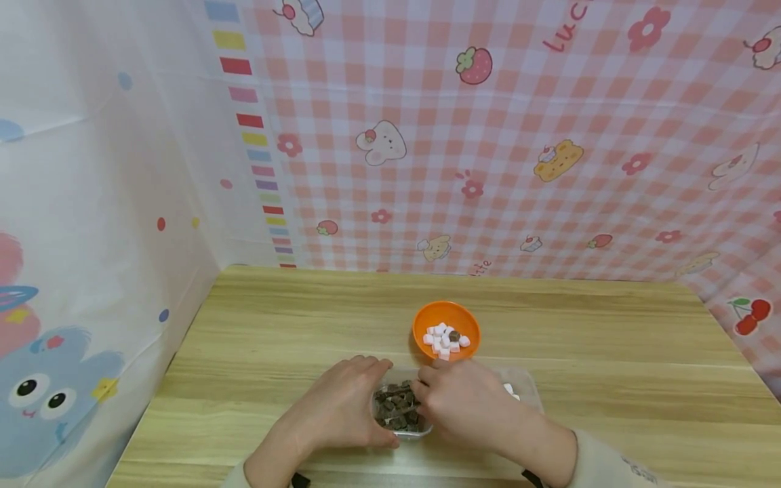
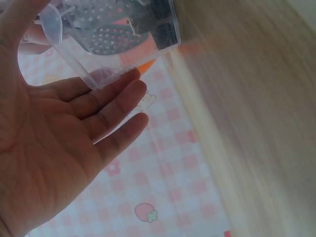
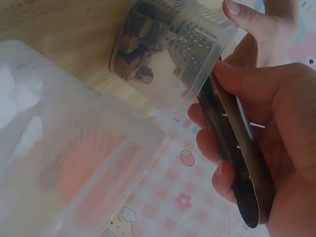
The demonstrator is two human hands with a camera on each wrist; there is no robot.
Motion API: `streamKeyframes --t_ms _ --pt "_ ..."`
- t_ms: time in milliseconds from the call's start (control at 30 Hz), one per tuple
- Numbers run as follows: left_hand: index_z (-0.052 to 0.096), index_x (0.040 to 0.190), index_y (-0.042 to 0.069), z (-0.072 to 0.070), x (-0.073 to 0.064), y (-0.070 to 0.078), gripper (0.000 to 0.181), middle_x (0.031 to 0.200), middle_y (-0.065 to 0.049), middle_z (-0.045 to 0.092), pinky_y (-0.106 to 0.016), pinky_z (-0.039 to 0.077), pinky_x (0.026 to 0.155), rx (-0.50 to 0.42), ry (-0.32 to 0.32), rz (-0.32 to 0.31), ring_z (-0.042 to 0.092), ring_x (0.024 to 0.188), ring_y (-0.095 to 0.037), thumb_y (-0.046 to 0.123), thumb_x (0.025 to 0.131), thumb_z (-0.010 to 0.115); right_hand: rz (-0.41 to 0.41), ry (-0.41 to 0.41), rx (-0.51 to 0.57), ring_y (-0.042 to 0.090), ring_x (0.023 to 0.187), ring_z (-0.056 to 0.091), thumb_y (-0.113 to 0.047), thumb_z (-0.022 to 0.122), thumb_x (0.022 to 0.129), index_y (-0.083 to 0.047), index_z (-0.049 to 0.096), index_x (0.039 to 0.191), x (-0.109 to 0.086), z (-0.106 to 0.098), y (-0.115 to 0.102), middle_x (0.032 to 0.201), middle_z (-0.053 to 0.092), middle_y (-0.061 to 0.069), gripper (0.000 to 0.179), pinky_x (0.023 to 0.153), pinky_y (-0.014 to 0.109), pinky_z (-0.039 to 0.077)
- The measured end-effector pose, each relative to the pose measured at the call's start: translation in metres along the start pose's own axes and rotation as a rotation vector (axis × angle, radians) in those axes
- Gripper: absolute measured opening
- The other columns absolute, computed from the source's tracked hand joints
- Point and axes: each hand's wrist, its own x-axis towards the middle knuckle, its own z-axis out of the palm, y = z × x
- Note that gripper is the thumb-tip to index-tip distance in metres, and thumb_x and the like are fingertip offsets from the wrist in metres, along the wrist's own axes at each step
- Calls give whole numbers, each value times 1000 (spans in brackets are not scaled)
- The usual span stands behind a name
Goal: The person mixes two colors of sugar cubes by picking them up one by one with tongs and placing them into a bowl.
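Note:
My left hand (image 1: 344, 407) holds a small clear plastic container (image 3: 170, 89), thumb on the near side and fingers on the far side. Dark brown chunks (image 1: 393, 407) lie in it. My right hand (image 1: 466, 407) grips metal tongs (image 3: 242, 163), fingers on one arm and thumb on the other. The tongs' perforated ends (image 2: 111, 39) reach down inside the container, above or among the chunks. Behind the hands stands an orange bowl (image 1: 445, 312) with small pink-and-white marshmallows (image 1: 441, 347) and one brown chunk (image 1: 454, 335) in it.
A second, larger translucent container (image 1: 527, 379) stands to the right, partly behind my right forearm, with white pieces (image 1: 510, 390) inside. The wooden table (image 1: 305, 312) runs back to a pink checked cloth (image 1: 415, 196). A white printed cloth (image 1: 122, 176) hangs at the left.

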Motion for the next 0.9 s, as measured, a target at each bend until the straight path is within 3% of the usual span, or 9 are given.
streamKeyframes --t_ms 200,400,633,733,900 --pt "62 138 2 0 0 0 100 125 -9 70 -45 53 104 -5 1 1 64 114 -24 59 62 94 -21 26 -90 11 68 58 -14 82 82 -15 79 91 2 4 -1 79 65 -6 9 54 24 51" --pt "61 140 2 0 0 0 101 128 -10 70 -45 52 106 -1 -4 -4 64 116 -26 59 63 94 -38 40 -94 10 66 57 -15 81 82 -17 78 90 1 5 1 77 64 -7 8 53 24 50" --pt "60 142 2 0 0 0 104 131 -11 69 -46 50 108 -11 -6 -14 63 120 -27 59 62 94 -24 19 -8 8 72 62 -24 83 89 -16 80 99 -4 0 8 85 69 -6 13 57 23 54" --pt "59 142 2 1 0 0 105 133 -12 68 -46 49 109 -12 -4 -19 63 121 -28 59 61 94 3 64 55 10 74 65 -28 84 89 -15 80 101 -11 -4 13 88 71 -6 18 61 24 57" --pt "59 142 2 1 -1 0 106 133 -12 68 -47 49 110 -13 -4 -19 63 121 -28 58 60 95 26 227 199 10 69 60 -19 86 84 -10 77 101 -24 -6 29 86 67 -5 21 59 22 54"
